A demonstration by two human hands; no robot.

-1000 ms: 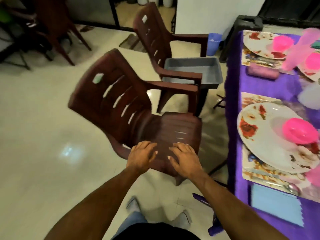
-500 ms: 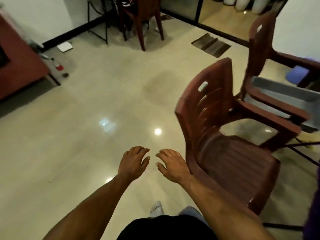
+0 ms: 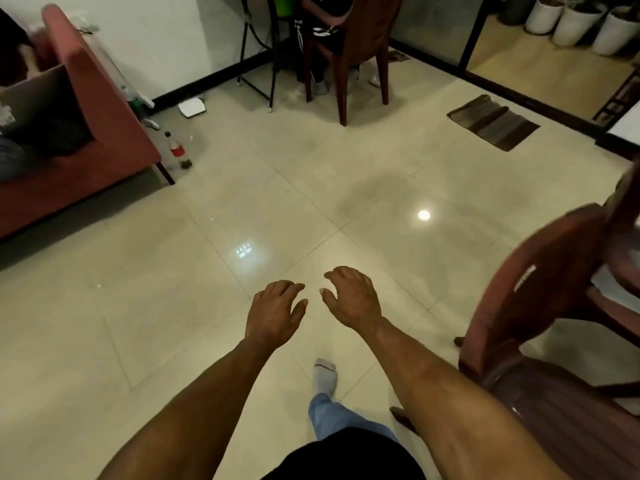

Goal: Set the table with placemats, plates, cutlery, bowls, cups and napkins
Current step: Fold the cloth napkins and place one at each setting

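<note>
No plates, cups, cutlery or placemats are in the head view; the table is out of frame. My left hand (image 3: 275,311) and my right hand (image 3: 353,296) hang side by side over the pale tiled floor (image 3: 173,323), palms down. Their fingers are loosely curled and hold nothing. A brown plastic chair (image 3: 540,299) stands at the right edge, just beyond my right forearm.
A red sofa (image 3: 100,126) stands at the left with a bottle (image 3: 175,147) on the floor by its leg. A person sits on a wooden chair (image 3: 360,39) at the back. A dark doormat (image 3: 493,122) lies at the back right, white pots (image 3: 571,22) beyond it.
The view has swung left, away from the purple table and the brown chair. My hands have come off the chair seat and now hang over bare floor.
</note>
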